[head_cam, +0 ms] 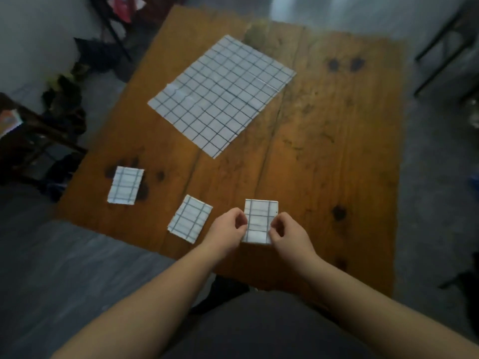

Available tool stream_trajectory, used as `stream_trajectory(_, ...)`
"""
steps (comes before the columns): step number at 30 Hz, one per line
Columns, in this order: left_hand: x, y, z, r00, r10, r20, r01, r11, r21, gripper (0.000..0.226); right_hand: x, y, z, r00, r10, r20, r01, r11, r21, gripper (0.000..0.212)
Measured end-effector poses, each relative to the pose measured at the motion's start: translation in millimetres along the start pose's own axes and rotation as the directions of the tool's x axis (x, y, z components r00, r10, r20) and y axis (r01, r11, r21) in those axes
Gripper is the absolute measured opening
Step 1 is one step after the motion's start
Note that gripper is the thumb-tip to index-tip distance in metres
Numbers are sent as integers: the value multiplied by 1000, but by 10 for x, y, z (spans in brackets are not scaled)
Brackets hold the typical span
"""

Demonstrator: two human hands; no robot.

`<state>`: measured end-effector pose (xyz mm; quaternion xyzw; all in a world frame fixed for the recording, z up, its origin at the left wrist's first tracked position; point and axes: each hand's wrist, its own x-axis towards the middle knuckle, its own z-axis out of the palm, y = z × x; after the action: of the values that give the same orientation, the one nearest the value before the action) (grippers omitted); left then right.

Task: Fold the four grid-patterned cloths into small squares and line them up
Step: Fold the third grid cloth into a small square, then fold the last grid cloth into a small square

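Three white cloths with a blue grid lie folded small near the front edge of the wooden table (324, 156): one at the left (126, 185), one in the middle (190, 218), one on the right (260, 221). My left hand (228, 229) pinches the left edge of the right-hand folded cloth. My right hand (287, 233) pinches its right edge. A fourth grid cloth (223, 94) lies spread flat farther back on the table.
A dark chair (28, 141) stands left of the table with dark clothes (64, 99) heaped on the floor behind it. Black furniture legs (440, 50) show at the far right. The grey floor surrounds the table.
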<state>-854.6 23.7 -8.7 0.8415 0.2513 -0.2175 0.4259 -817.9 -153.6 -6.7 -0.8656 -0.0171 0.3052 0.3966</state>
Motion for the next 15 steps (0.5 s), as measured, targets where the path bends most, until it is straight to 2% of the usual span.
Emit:
stream_trajectory(4,278,-27,-45,988,83,129,-103,982,159,16,110,45,195,993,72,-97,-76,996,-41,16)
stream_trajectory(8,459,-24,-68,956,141,257,-227,911,345,14,146,81,354,974,121,-192,-156,971,-179,12)
stream_trajectory(15,604,-62,-79,879,292,378,-469,675,569,27,90,92,502,955,173,-242,-245,919,-311,24)
